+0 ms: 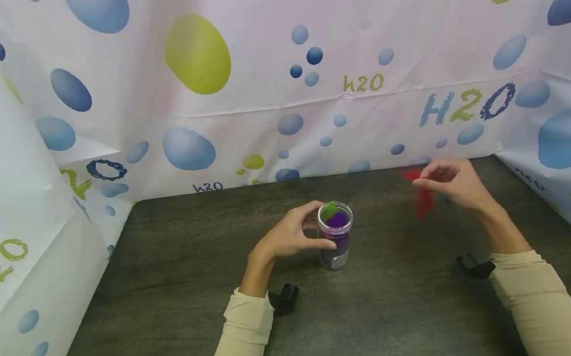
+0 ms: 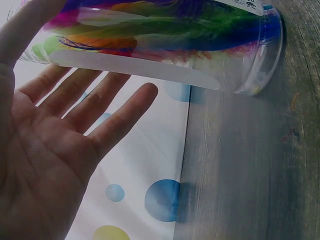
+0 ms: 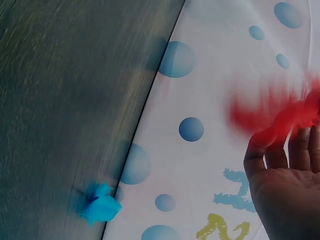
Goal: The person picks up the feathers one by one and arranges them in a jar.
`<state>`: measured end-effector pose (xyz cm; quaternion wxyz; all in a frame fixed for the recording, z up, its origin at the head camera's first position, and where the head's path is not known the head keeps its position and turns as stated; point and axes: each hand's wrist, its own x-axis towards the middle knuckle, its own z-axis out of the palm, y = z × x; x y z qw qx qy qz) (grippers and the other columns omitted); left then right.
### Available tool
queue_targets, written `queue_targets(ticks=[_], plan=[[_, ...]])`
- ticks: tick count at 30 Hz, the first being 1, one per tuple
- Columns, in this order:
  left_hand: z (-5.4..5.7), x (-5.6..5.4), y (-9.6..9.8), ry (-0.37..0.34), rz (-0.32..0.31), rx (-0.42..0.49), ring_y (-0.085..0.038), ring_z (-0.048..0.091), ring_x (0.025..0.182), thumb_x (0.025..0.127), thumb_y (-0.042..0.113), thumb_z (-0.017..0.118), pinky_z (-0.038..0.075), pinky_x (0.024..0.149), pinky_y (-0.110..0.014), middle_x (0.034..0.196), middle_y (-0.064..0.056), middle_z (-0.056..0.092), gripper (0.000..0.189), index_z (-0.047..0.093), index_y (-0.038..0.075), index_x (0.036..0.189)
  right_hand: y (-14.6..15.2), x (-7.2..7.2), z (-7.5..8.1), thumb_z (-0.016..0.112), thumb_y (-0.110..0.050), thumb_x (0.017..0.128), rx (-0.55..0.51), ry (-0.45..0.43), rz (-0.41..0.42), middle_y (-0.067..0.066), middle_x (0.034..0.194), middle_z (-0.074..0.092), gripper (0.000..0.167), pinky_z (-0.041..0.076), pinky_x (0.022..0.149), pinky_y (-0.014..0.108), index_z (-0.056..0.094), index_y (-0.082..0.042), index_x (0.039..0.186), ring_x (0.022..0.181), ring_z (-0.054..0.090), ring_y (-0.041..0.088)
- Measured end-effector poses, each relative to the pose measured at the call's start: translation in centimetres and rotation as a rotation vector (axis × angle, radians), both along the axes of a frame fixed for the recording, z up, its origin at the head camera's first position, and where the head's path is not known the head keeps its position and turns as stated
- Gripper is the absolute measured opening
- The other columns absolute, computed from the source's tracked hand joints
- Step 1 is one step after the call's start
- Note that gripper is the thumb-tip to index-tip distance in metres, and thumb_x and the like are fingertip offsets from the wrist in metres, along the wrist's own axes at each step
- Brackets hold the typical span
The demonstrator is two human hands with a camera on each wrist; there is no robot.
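Note:
A clear plastic jar (image 1: 337, 248) stands upright on the dark table, its top uncovered. Green and purple feathers (image 1: 337, 219) show at its mouth. In the left wrist view, blue, green, orange and pink feathers (image 2: 165, 30) show through the wall. My left hand (image 1: 292, 233) holds the jar from its left side, thumb in front and fingers around the back. To the right, above the table's far part, my right hand (image 1: 450, 183) pinches red feathers (image 3: 250, 112) between thumb and fingertips; they are blurred. A bright blue feather piece (image 3: 101, 206) lies on the table near that hand.
The dark wood-look table (image 1: 184, 307) ends at a white backdrop sheet (image 1: 249, 41) printed with blue and green bubbles. That sheet also rises along both sides. Black wrist mounts (image 1: 284, 297) stick out at both sleeves. Tiny reddish wisps (image 2: 290, 135) lie by the jar's base.

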<state>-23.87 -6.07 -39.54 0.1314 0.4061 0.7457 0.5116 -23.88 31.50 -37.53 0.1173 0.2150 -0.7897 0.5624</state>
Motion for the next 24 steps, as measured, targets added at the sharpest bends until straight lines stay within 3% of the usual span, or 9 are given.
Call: queue_targets(ticks=[8, 12, 17, 24], plan=[[-0.1, 0.0, 0.0, 0.001, -0.006, 0.004, -0.026, 0.064, 0.125, 0.085, -0.003, 0.082, 0.055, 0.102, -0.031, 0.131, -0.018, 0.062, 0.062, 0.052, -0.003, 0.139, -0.8, 0.6, 0.2, 0.068, 0.004, 0.096, 0.031, 0.005, -0.070, -0.012, 0.087, 0.074, 0.010, 0.054, 0.066, 0.018, 0.077, 0.000, 0.098, 0.074, 0.065, 0.007], [-0.2, 0.0, 0.0, 0.007, -0.008, 0.003, -0.025, 0.063, 0.126, 0.085, -0.003, 0.082, 0.055, 0.102, -0.031, 0.132, -0.018, 0.063, 0.062, 0.053, -0.002, 0.140, -1.2, 0.8, 0.5, 0.068, 0.006, 0.096, -0.007, 0.035, -0.086, -0.012, 0.093, 0.075, 0.010, 0.055, 0.069, 0.016, 0.075, 0.006, 0.103, 0.078, 0.066, 0.007], [-0.2, 0.0, 0.1, 0.014, -0.006, 0.000, -0.025, 0.063, 0.126, 0.085, -0.002, 0.082, 0.055, 0.102, -0.031, 0.131, -0.017, 0.063, 0.062, 0.053, -0.002, 0.139, -1.8, 1.0, 1.2, 0.070, 0.011, 0.093, -0.082, 0.058, -0.059, -0.009, 0.094, 0.077, 0.013, 0.056, 0.071, 0.014, 0.073, 0.009, 0.105, 0.079, 0.068, 0.007], [-0.2, 0.1, 0.2, 0.017, 0.005, -0.009, -0.025, 0.063, 0.125, 0.085, -0.002, 0.082, 0.055, 0.102, -0.031, 0.131, -0.017, 0.063, 0.062, 0.053, -0.002, 0.139, -3.3, 1.3, 2.4, 0.068, 0.019, 0.089, -0.180, 0.089, 0.043, -0.002, 0.100, 0.076, 0.027, 0.060, 0.077, 0.018, 0.068, 0.011, 0.116, 0.081, 0.075, 0.009]])
